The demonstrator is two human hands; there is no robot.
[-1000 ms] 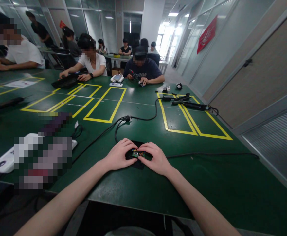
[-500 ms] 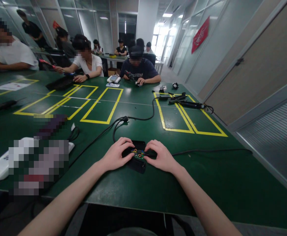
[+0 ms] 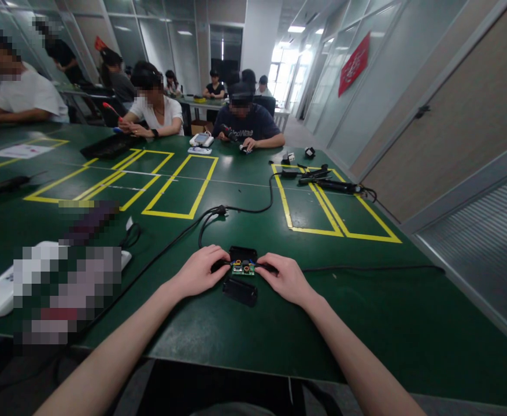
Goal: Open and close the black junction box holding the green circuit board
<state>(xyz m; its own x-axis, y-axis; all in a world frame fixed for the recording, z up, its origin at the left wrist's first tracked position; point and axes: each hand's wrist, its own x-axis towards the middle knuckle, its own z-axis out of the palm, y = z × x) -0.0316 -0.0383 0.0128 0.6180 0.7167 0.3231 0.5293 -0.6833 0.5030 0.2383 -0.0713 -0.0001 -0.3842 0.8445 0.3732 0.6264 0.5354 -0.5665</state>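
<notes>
At lower centre of the frame, a small green board (image 3: 243,268) is held just above the desk (image 3: 236,352) between both hands. The left hand (image 3: 201,271) is closed on the board's left end and the right hand (image 3: 285,280) on its right end. Each grip is pinched tight with the fingertips, about where a black cable joins the board; the exact contact points are hidden by the fingers. One cable (image 3: 170,245) is led off to the upper left and looped toward mid-frame, and the other (image 3: 366,268) is run out to the right across the desk. One black shell (image 3: 243,253) lies just behind the board and a second shell (image 3: 240,292) just in front of it, both on the desk and neither touched. The step in hand is judged to be the handling of the bare board, clear of its two shells. Any further move would call for an even pinch at both ends, slack kept in both cables, and no pressure on the components on the board's face. Yellow tape (image 3: 179,190) marks rectangles on the desk at mid-frame, and dark tools (image 3: 326,184) are laid at the upper right. Other people are seated at the far side, in the upper left of the frame.
</notes>
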